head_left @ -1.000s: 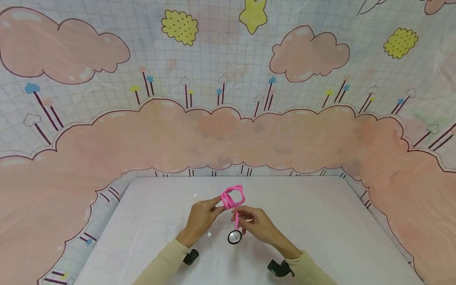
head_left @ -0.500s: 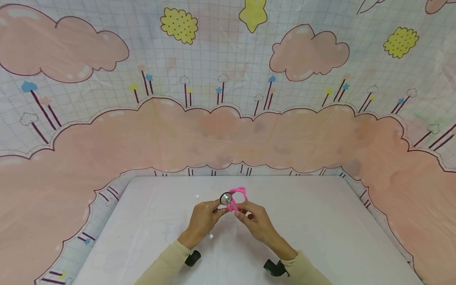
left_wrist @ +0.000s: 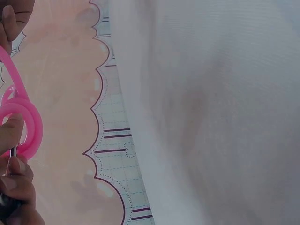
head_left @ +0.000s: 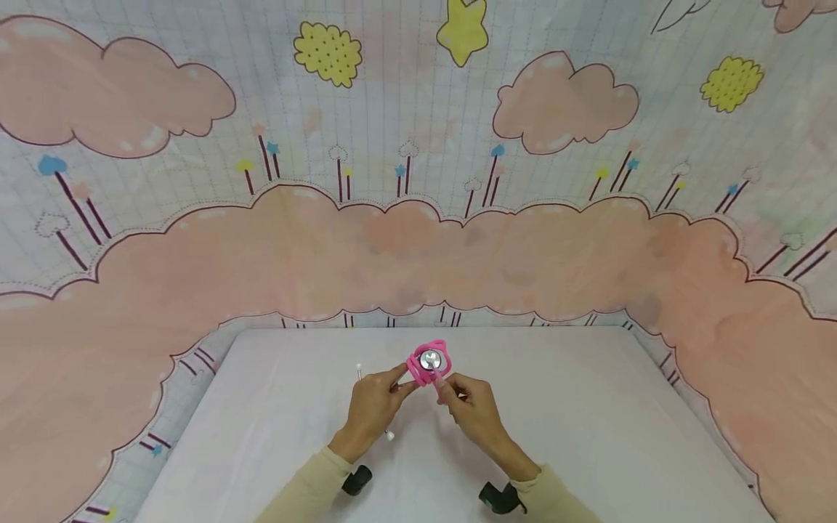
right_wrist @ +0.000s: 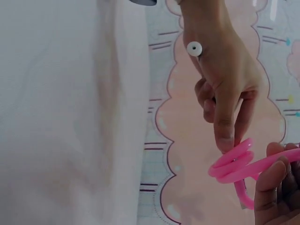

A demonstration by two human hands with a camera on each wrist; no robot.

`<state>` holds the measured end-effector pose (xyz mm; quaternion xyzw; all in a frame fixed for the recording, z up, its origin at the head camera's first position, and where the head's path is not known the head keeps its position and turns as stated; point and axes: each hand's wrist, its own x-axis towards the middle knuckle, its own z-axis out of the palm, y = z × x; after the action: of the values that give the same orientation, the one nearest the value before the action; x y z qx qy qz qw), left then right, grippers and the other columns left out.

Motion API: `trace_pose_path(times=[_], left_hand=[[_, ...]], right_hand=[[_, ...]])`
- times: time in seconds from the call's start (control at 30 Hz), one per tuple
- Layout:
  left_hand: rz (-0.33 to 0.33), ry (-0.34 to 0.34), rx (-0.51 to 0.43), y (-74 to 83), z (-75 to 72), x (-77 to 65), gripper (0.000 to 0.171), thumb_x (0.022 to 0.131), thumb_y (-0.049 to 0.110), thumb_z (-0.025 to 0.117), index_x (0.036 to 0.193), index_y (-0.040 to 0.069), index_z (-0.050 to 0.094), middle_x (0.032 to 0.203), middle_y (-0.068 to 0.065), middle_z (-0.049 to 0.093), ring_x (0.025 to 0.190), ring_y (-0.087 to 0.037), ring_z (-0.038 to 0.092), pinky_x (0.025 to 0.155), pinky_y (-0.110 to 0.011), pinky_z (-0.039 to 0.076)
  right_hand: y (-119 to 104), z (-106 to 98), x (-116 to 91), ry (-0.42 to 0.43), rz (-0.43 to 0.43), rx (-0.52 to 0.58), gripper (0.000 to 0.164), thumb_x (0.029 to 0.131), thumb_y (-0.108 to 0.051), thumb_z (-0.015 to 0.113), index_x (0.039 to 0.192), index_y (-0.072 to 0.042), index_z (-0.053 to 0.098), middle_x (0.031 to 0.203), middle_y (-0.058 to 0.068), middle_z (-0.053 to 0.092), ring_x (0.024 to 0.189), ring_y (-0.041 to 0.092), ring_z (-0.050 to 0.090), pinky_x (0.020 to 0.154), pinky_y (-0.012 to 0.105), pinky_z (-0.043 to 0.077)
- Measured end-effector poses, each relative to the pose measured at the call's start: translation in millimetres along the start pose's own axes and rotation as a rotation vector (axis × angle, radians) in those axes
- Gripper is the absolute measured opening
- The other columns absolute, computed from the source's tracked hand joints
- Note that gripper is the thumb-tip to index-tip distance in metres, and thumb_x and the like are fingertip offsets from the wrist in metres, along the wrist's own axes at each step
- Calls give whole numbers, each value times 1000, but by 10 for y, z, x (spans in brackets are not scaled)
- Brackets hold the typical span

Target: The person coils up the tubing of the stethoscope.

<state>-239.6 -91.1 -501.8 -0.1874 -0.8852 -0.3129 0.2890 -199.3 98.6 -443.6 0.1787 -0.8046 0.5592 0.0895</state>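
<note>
A pink stethoscope is held up over the table, its tubing wound into a small coil. My left hand pinches the left side of the coil, with the metal ear tubes passing by that hand. One white ear tip shows below the left hand, and another stands out by its wrist in the right wrist view. My right hand pinches the tube just below the round silver chest piece, which overlaps the middle of the coil. In the left wrist view, the coil encircles my left thumb tip.
The white table spreads beneath both hands. Behind it hangs a cloth backdrop printed with clouds and stars. Dark wrist cameras sit under the left forearm and right forearm.
The chest piece has swung up from hanging below my right hand, passed over the coil's left side, and now lies across its middle. My left hand keeps its grip on the coil.
</note>
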Motion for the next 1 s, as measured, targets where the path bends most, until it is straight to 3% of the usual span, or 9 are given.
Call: trace_pose_path(times=[0.13,0.27,0.43,0.53,0.73,0.87,1.0], left_hand=[[-6,41,6,28,19,-22,37,77,30,82,109,11,76,71,-3,74,56,-6,63,53,-17,47],[8,71,6,64,31,-25,37,77,30,82,107,9,76,75,-6,76,62,-11,70,55,-22,52],[2,67,1,58,37,-18,36,79,29,81,108,8,76,75,-7,76,63,-12,70,55,-23,52],[-5,65,-4,58,43,-21,36,79,28,81,108,8,76,74,-7,75,62,-13,70,54,-22,51],[-10,37,-10,70,52,-40,36,80,29,81,110,9,75,73,-5,75,61,-12,69,55,-18,49],[-10,79,-3,80,17,-29,38,76,26,84,109,8,76,73,-6,75,59,-14,69,53,-19,49],[35,104,-9,133,7,-6,39,75,26,85,108,8,76,71,-5,74,55,-9,65,51,-18,47]], right_hand=[[-1,9,-3,22,45,22,23,97,-6,59,75,-6,65,65,7,63,46,0,43,43,16,38],[10,15,2,44,73,44,25,97,-7,59,72,-6,64,63,7,61,43,2,42,41,16,37],[17,16,23,57,75,18,25,97,-7,59,74,1,65,64,14,63,48,2,45,45,17,38],[130,44,43,74,86,-9,25,97,-7,60,75,3,66,67,17,65,53,2,47,48,18,40],[412,98,71,132,65,-18,21,96,-13,64,77,-4,69,65,9,64,52,3,47,46,19,40],[459,104,112,135,21,-14,23,96,-20,65,80,-5,71,64,6,63,50,2,48,43,20,40],[460,66,127,170,19,-21,20,95,-17,65,80,-5,71,61,8,60,47,2,47,41,19,38]])
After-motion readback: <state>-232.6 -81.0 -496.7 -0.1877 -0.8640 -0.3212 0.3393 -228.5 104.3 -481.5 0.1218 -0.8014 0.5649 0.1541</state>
